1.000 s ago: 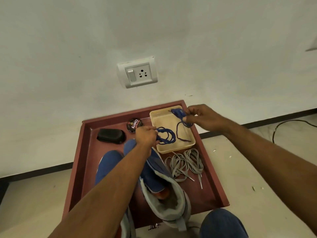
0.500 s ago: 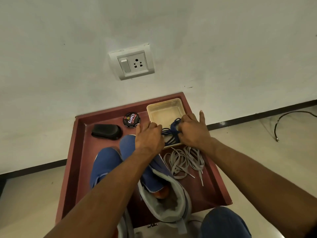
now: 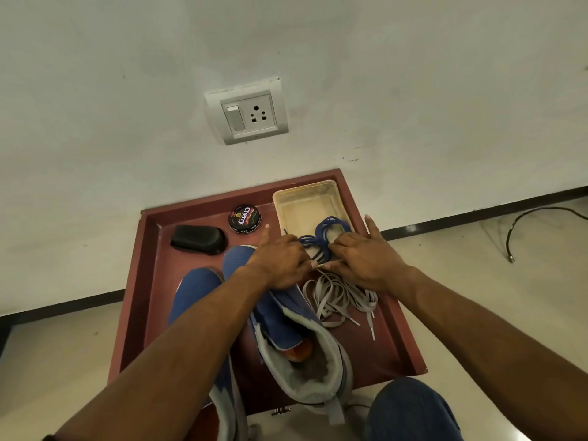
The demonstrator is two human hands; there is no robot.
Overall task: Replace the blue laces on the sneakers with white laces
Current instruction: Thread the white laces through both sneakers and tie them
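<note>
Blue laces [image 3: 324, 237] bundled at near end of cream tray [image 3: 305, 205], frame centre. Left hand [image 3: 280, 262] and right hand [image 3: 366, 259] both pinch bundle, index fingers extended. White laces [image 3: 340, 294] piled just below. Sneakers [image 3: 286, 313] lower centre, unlaced, on red tray [image 3: 152, 281].

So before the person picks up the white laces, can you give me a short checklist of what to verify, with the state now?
1. Blue laces inside the shallow beige plastic tray: ok, though one tip pokes over the near-left rim.
2. Both hands free: not ok. The left hand and right hand are at the blue bundle; whether they hold it, cannot tell.
3. Pale flat white laces reachable: ok, they lie loose on the dark red tray, just under the right hand.
4. Right blue mesh sneaker unlaced: ok, tongue open, no lace seen.
5. Left blue sneaker unlaced: cannot tell, the forearm covers it.
</note>
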